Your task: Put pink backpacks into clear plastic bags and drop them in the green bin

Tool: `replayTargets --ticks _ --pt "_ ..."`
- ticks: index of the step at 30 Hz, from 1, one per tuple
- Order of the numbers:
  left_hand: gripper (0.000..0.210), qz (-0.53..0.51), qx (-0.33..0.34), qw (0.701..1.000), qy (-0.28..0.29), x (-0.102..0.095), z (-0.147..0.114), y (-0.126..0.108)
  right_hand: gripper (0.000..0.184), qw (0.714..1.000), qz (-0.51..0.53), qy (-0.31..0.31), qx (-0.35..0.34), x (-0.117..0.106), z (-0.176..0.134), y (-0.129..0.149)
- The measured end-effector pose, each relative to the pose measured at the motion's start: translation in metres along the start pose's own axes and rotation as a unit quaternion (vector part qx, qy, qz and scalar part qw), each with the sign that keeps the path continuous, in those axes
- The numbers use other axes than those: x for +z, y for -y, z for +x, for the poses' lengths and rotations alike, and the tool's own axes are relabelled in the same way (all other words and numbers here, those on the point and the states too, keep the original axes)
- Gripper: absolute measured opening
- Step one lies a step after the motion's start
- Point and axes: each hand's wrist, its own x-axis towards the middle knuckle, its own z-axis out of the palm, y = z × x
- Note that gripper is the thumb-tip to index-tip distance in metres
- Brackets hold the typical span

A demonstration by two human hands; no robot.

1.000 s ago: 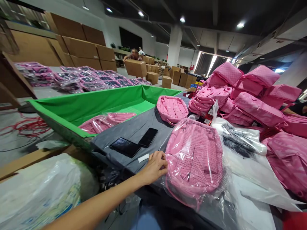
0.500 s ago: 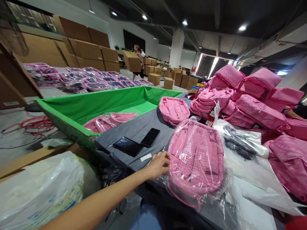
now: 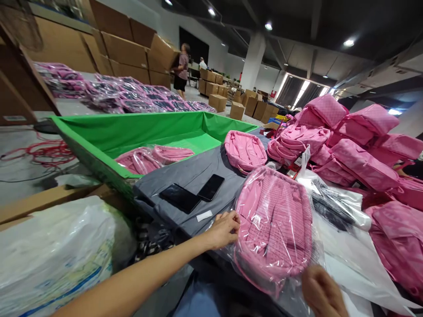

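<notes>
A pink backpack (image 3: 274, 224) lies in a clear plastic bag on the grey-covered table in front of me, straps facing up. At its left edge is my left hand (image 3: 224, 230), its fingers curled closed on the edge of the clear plastic bag. My right hand (image 3: 322, 288), slightly blurred, is by the bag's lower right corner; its fingers are curled in, and what they hold, if anything, is hidden. Behind the wrapped backpack sits an unwrapped pink backpack (image 3: 246, 151). Two dark phones, one a larger slab (image 3: 180, 198) and one smaller (image 3: 210, 187), lie left of my left hand beside a white label (image 3: 204, 215).
A green-lined bin (image 3: 132, 127) holding wrapped pink backpacks (image 3: 140, 160) adjoins the table. Pink bags (image 3: 363, 163) are piled at the right, near white plastic bags (image 3: 350, 246). A white sack (image 3: 59, 251) stands lower left. Farther back, a person (image 3: 181, 70) carries a carton.
My right hand has come into view at the lower right of the wrapped backpack. My left hand stays at its left edge. The person behind has moved left with the carton.
</notes>
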Motion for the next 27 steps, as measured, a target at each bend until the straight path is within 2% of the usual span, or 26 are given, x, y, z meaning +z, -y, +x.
replayTargets --ticks 1,2,4,6,9,11,13,14,16,19,21,23,25,27 --pt "0.009 -0.001 0.000 1.000 0.000 0.000 0.000 0.000 0.053 0.997 0.063 0.038 -0.028 0.013 0.024 0.025" --pt "0.010 -0.002 0.001 1.000 0.000 0.000 0.000 0.000 0.054 0.991 0.072 0.096 -0.060 0.024 0.049 0.047" --pt "0.010 -0.004 0.004 1.000 -0.001 0.001 0.000 0.001 0.049 0.978 0.022 0.181 -0.099 0.044 0.100 0.080" --pt "0.010 -0.009 0.007 1.000 -0.002 0.003 -0.001 0.002 0.035 0.971 -0.019 0.213 -0.104 0.056 0.139 0.092" --pt "0.008 -0.015 0.013 1.000 -0.008 0.004 -0.003 0.005 0.021 0.972 -0.059 0.212 -0.081 0.062 0.167 0.082" --pt "0.008 -0.017 0.020 1.000 -0.010 0.004 -0.005 0.007 0.018 0.978 -0.095 0.172 -0.064 0.059 0.167 0.072" --pt "0.007 -0.016 0.026 1.000 -0.005 0.003 -0.005 0.009 0.007 0.981 -0.139 0.116 -0.066 0.054 0.154 0.068" --pt "0.007 -0.014 0.028 1.000 -0.002 0.003 -0.005 0.010 0.008 0.980 -0.155 0.099 -0.078 0.052 0.145 0.068" --pt "0.007 -0.007 0.030 1.000 0.005 0.002 -0.004 0.011 0.022 0.969 -0.170 0.110 -0.144 0.054 0.122 0.070" --pt "0.006 0.007 0.028 1.000 0.012 0.001 -0.004 0.010 0.041 0.934 -0.204 0.165 -0.241 0.068 0.097 0.071" --pt "0.006 0.018 0.027 0.999 0.012 -0.001 -0.005 0.007 0.052 0.922 -0.232 0.178 -0.256 0.081 0.094 0.070" --pt "0.006 0.026 0.034 0.999 0.009 -0.006 -0.006 0.001 0.050 0.922 -0.242 0.170 -0.249 0.091 0.097 0.067" --pt "0.008 0.026 0.041 0.999 -0.003 -0.015 -0.004 -0.003 0.049 0.925 -0.241 0.130 -0.264 0.093 0.094 0.060" --pt "0.009 0.013 0.031 0.999 -0.036 -0.026 0.004 -0.002 0.046 0.927 -0.216 0.019 -0.305 0.087 0.078 0.043"
